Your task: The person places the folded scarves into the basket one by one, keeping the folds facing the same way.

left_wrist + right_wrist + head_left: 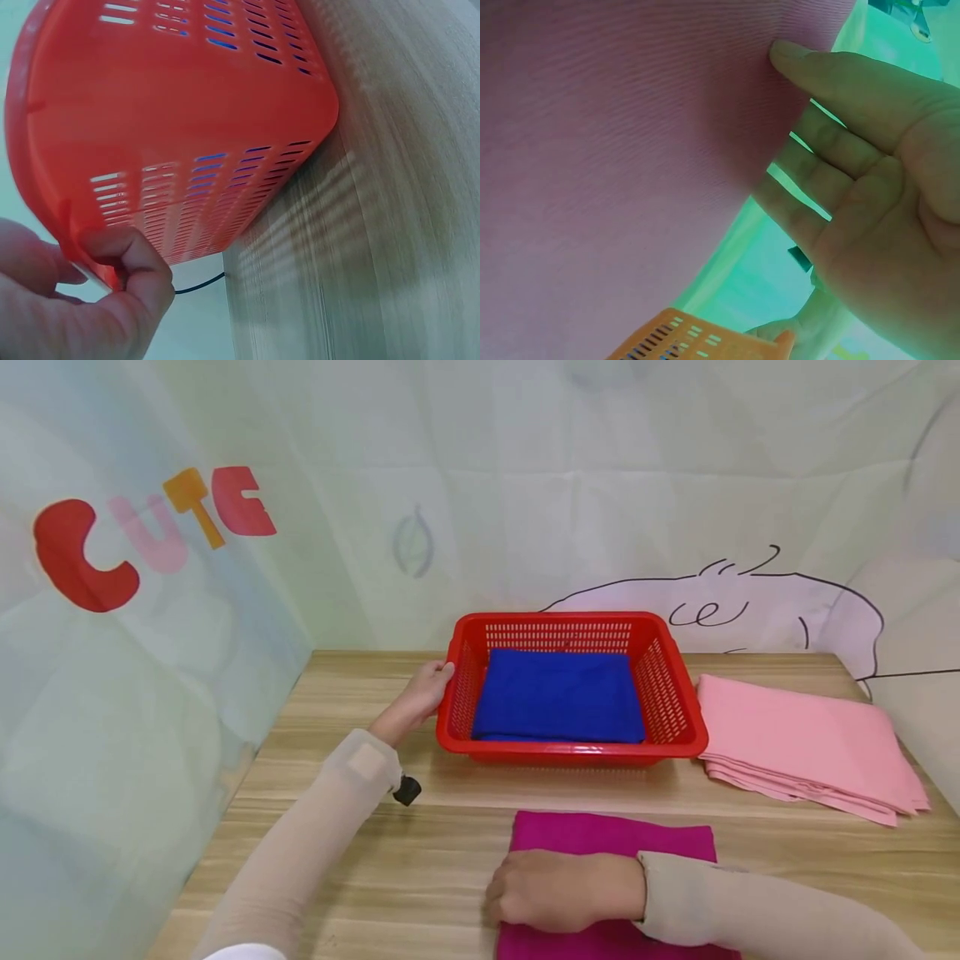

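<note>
My left hand [422, 689] grips the left rim of a red plastic basket [573, 749] with slotted walls. In the left wrist view, the thumb and fingers [146, 281] pinch that rim. Inside the basket lies a folded blue cloth [558, 693], flat on the bottom. Nearer to me is a folded magenta cloth [615, 833] on the table. My right hand [558, 889] reaches across it and holds its left edge. In the right wrist view, the thumb is on one face of the cloth [615, 150] and the other fingers go behind it.
A stack of folded pink cloth [802, 739] lies to the right of the basket, close against it. Beneath everything is a wood-grain table [352, 877]. Printed fabric walls [450, 527] stand along its back and left edges.
</note>
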Tool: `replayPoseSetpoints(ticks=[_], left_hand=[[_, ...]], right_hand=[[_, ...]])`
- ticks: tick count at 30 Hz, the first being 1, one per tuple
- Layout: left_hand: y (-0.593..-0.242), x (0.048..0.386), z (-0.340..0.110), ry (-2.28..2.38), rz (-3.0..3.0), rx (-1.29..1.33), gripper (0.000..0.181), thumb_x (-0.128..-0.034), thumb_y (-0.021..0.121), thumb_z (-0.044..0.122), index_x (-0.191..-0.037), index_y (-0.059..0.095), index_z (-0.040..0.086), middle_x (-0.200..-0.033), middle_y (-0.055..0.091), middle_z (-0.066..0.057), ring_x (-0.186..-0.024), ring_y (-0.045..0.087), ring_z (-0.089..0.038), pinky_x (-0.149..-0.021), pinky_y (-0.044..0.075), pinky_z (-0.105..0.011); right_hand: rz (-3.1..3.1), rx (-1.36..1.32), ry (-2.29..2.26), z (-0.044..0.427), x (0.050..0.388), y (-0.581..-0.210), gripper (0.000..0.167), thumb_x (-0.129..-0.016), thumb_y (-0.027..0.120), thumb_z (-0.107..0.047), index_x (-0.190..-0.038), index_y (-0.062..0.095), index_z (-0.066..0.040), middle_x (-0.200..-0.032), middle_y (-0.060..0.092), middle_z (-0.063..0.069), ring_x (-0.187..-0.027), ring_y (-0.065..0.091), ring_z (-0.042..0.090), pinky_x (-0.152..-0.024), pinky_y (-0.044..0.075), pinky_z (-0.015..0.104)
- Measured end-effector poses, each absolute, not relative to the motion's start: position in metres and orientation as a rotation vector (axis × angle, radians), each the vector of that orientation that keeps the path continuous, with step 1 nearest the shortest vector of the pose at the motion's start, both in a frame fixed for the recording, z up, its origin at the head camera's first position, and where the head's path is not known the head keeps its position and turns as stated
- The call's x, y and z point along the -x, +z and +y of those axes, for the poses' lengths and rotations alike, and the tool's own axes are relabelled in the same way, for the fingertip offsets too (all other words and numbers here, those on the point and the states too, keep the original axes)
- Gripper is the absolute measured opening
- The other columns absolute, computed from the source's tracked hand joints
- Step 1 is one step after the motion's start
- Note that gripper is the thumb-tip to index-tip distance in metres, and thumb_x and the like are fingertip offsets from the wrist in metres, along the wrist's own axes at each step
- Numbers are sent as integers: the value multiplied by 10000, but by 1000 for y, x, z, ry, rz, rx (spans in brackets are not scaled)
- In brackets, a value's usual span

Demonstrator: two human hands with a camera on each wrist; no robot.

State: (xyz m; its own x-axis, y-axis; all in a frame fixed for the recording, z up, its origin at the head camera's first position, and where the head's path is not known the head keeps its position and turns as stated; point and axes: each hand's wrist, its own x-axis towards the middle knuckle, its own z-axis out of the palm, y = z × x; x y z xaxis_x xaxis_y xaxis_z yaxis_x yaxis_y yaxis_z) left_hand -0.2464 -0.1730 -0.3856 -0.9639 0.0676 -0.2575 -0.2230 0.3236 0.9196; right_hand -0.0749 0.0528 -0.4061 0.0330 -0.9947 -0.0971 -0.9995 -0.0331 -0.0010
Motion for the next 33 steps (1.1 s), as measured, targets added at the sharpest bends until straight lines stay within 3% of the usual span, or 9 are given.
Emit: replayPoseSetpoints(ticks=[6, 11, 24, 33], left_hand=[[-385, 245, -174, 1739, 2312, 176, 465, -1105, 313, 250, -1416, 392, -87, -1134, 552, -193, -847, 591, -173, -706, 541, -250], [-385, 243, -176, 1761, 2287, 194, 472, -1107, 299, 262, -1440, 381, -62, -1129, 541, -166, -836, 577, -156, -699, 527, -236], [-391, 242, -184, 1862, 2186, 253, 443, -1106, 307, 209, -1452, 373, -60, -875, 505, -66, -632, 510, -84, -587, 478, -196], [-394, 233, -195, 1810, 2215, 269, 440, -1103, 332, 212, -1437, 400, -66, -857, 440, -52, -650, 466, -85, -547, 432, -171]], right_hand=[[2218, 2273, -33, 60, 77, -407, 189, -861, 721, -127, -1023, 733, -221, -1014, 677, -131, -1013, 601, 1, -943, 433, 183], [2244, 2227, -185, 66, 81, -405, 223, -889, 707, -100, -1105, 721, -153, -1108, 685, -76, -1086, 600, 32, -1004, 416, 187], [2315, 1964, -500, 92, 93, -396, 226, -938, 703, -112, -1162, 676, -121, -1123, 674, -56, -1089, 594, 55, -975, 455, 197], [2425, 1927, -639, 114, 98, -398, 230, -890, 753, -87, -1112, 694, -103, -1070, 671, -55, -1050, 606, 67, -939, 479, 201]])
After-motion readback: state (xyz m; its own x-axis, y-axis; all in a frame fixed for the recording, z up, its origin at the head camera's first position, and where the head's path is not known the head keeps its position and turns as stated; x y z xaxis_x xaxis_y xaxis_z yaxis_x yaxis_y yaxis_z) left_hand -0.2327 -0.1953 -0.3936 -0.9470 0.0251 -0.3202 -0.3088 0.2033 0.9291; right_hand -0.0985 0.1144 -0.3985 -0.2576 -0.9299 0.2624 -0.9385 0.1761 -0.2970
